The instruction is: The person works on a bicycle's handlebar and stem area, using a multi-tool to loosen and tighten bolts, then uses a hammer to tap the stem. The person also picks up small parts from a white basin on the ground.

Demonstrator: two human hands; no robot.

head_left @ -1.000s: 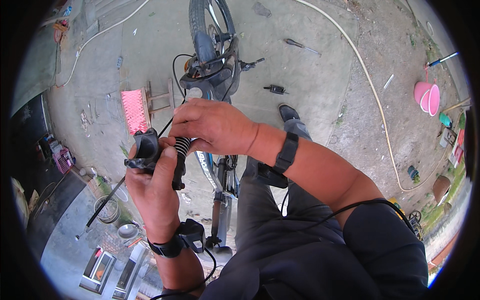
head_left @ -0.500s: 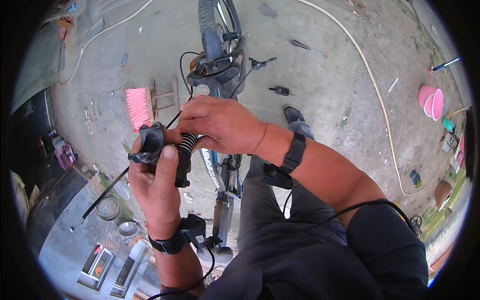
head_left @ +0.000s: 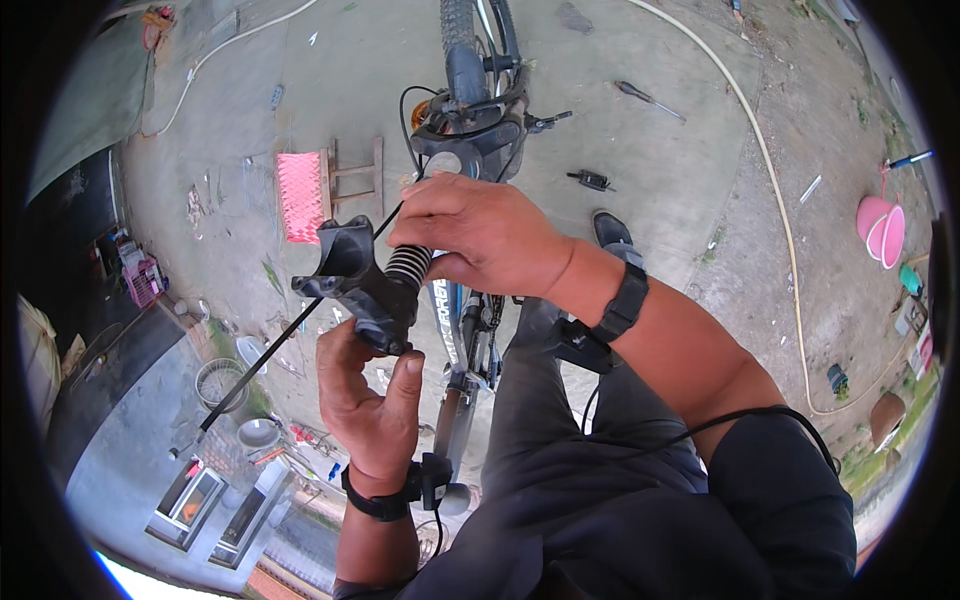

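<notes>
- Right hand [head_left: 490, 232] pinches the black clamp part [head_left: 372, 300] by its ringed end [head_left: 408, 264].
- Left hand [head_left: 375, 415], thumb and fingers spread, is at its lower end; whether touching, I cannot tell.
- The part is tilted, left of the bicycle frame [head_left: 446, 325].

At 12 o'clock, the upper edge cuts off the bicycle wheel [head_left: 459, 30]; at 1 o'clock, the hose [head_left: 775, 172]. The right hand [head_left: 487, 232] hides part of the bicycle frame [head_left: 445, 325]; the black bracket [head_left: 380, 300] partly hides the left hand [head_left: 372, 420]. Near 10 o'clock, the debris [head_left: 194, 205] is too small to tell.
</notes>
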